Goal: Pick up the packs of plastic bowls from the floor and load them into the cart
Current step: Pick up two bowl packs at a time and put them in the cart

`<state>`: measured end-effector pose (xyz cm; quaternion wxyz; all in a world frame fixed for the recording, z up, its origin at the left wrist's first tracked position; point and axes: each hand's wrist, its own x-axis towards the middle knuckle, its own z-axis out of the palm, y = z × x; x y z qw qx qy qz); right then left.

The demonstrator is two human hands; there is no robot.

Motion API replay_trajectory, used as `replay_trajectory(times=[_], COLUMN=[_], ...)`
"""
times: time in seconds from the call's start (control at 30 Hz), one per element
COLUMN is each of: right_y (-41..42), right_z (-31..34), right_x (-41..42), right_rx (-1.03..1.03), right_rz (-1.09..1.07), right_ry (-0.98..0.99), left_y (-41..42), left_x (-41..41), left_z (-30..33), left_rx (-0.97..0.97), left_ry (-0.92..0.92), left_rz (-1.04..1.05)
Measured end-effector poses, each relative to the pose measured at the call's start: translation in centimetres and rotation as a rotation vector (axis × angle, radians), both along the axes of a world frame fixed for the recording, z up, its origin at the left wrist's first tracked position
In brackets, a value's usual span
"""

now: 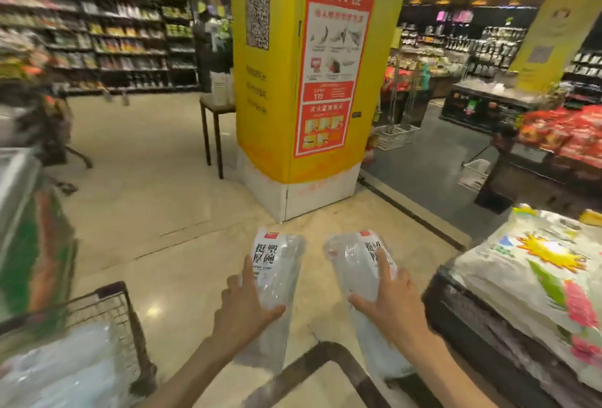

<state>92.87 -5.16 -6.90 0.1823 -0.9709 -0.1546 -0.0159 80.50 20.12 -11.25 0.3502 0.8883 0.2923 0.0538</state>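
Both hands are full: left hand [243, 310] grips one bowl pack [273, 280], right hand [389, 305] the other pack [361, 277], long axes pointing away. Cart [110, 313] sits lower left, nearer the left.

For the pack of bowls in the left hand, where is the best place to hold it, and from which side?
Around the middle of the left pack, as the left hand does now: from its outer left side, fingers over the top, thumb across the near side. The pack is a long, narrow, slippery-looking sleeve, so a mid-length grip should keep it balanced.
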Motion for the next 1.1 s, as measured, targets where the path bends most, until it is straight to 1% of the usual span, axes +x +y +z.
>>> replay_trajectory(times=[0.03,0.1,0.17,0.23,0.27,0.33,0.37,0.43,0.47,0.53,0.57,0.63,0.67,0.73,0.77,0.83,0.87,0.93,0.97,1.03,1.07,1.1], right_y=[0.7,7.0,8.4,15.7,15.7,24.6,24.9,33.0,33.6,40.6,41.1,46.8,47.3,52.4,52.8,57.4,57.9,61.9,62.1,66.2,66.2,68.8], right_z=[0.3,-0.1,0.7,-0.4,-0.1,-1.1,-0.6,-2.1,-1.5,-2.9,-2.5,-3.2,-3.1,-3.6,-3.4,-4.4,-4.1,-5.5,-5.6,-7.2,-7.3,-8.4], right_x=[1.1,6.7,7.6,10.3,10.7,11.0,11.1,9.7,9.5,6.6,6.2,2.6,2.1,-1.8,-2.2,-5.9,-6.3,-9.2,-9.4,-11.6,-11.6,-12.2], right_rx=[-0.031,-0.09,-0.09,-0.11,-0.107,-0.121,-0.133,-0.128,-0.161,-0.132,-0.147,-0.127,-0.147,-0.146,-0.148,-0.138,-0.149,-0.156,-0.177,-0.19,-0.207,-0.213], right_rz=[0.015,0.21,0.177,0.385,0.367,0.605,0.593,0.809,0.812,0.995,1.003,1.163,1.158,1.323,1.319,1.472,1.475,1.593,1.594,1.684,1.687,1.732], right_ry=[-0.001,0.009,0.001,0.027,0.04,0.041,0.055,0.033,0.041,0.015,0.02,0.03,0.04,0.027,0.034,0.024,0.021,0.02,0.009,0.032,0.03,0.046], left_y=[0.5,4.4,5.3,8.9,8.7,12.0,12.5,15.4,15.9,18.3,18.7,20.5,20.8,22.1,22.3,23.1,23.1,23.8,23.7,25.4,25.2,26.9], left_x=[0.4,2.2,2.3,1.1,1.4,-1.7,-1.6,-5.5,-5.8,-9.6,-9.9,-13.5,-13.7,-16.9,-17.1,-19.8,-20.0,-21.6,-21.5,-22.0,-21.7,-21.3], left_z=[-0.1,-0.8,0.2,-0.4,0.2,-0.3,-0.2,-0.9,-0.8,-1.5,-1.1,-1.9,-1.7,-2.5,-2.4,-3.5,-3.4,-4.8,-4.6,-6.1,-6.0,-7.0], left_rx=[0.003,-0.016,-0.003,-0.001,-0.014,-0.021,-0.013,-0.016,-0.029,-0.018,-0.015,-0.024,-0.035,-0.052,-0.072,-0.103,-0.117,-0.142,-0.156,-0.187,-0.201,-0.204], left_ry=[0.001,-0.011,-0.005,0.022,0.002,-0.019,-0.031,-0.016,-0.032,-0.043,-0.049,-0.049,-0.034,-0.002,-0.005,-0.03,-0.039,-0.028,-0.036,-0.026,-0.014,0.003], left_rz=[0.019,0.239,0.216,0.425,0.42,0.636,0.641,0.846,0.849,1.003,1.006,1.173,1.181,1.337,1.335,1.495,1.504,1.625,1.618,1.712,1.712,1.757])
